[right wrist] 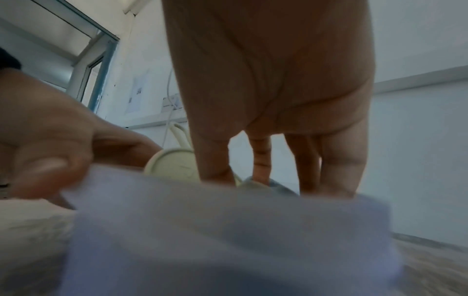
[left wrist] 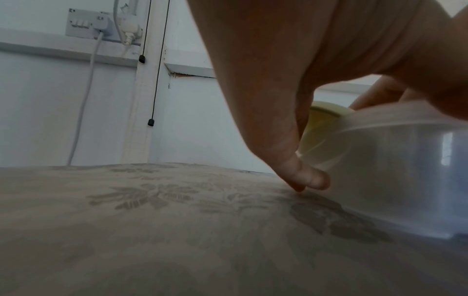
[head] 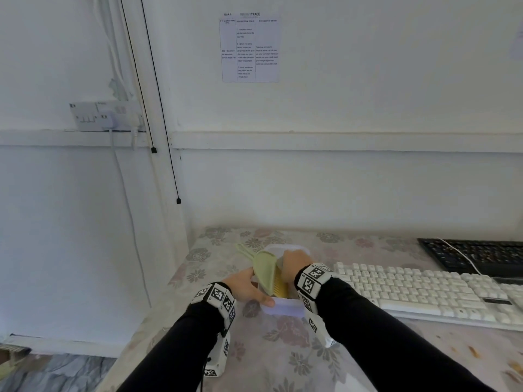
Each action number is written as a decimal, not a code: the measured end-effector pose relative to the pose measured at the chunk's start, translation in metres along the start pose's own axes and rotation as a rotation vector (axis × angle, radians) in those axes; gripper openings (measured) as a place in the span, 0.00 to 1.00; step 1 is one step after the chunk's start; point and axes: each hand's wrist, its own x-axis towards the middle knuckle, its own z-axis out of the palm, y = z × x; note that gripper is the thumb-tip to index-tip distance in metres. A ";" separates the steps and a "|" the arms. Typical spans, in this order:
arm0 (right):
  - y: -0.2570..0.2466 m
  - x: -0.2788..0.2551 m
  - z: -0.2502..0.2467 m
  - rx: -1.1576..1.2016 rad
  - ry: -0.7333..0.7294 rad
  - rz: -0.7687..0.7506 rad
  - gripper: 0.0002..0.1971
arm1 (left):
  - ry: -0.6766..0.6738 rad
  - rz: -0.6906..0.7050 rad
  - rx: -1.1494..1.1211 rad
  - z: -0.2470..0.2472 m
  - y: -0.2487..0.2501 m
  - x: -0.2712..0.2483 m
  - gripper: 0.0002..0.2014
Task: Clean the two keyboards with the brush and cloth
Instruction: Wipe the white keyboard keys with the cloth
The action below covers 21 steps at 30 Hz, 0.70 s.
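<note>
A clear plastic container [head: 283, 308] stands on the flowered table. In it leans a pale green brush [head: 266, 271] with yellow bristles, beside a grey-blue cloth [right wrist: 278, 185]. My left hand [head: 249, 288] grips the container's left side, thumb over the near rim and fingers [left wrist: 307, 177] against the wall [left wrist: 380, 170]. My right hand [head: 294, 264] reaches down into the container, and its fingers [right wrist: 260, 158] hang by the brush [right wrist: 177, 162] and cloth. The container wall [right wrist: 228, 230] hides their tips. The white keyboard [head: 424, 292] lies just right of the container, the black keyboard [head: 475, 256] behind it.
The table's left edge [head: 158, 301] drops off close to my left hand. A wall runs along the back of the table, with a socket strip [head: 107, 116] and hanging cables [head: 167, 137] at the left. A white cable [head: 458, 254] crosses the black keyboard.
</note>
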 end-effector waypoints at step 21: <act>0.061 -0.012 -0.050 0.277 0.292 0.109 0.23 | 0.009 -0.026 -0.308 0.014 0.020 -0.026 0.51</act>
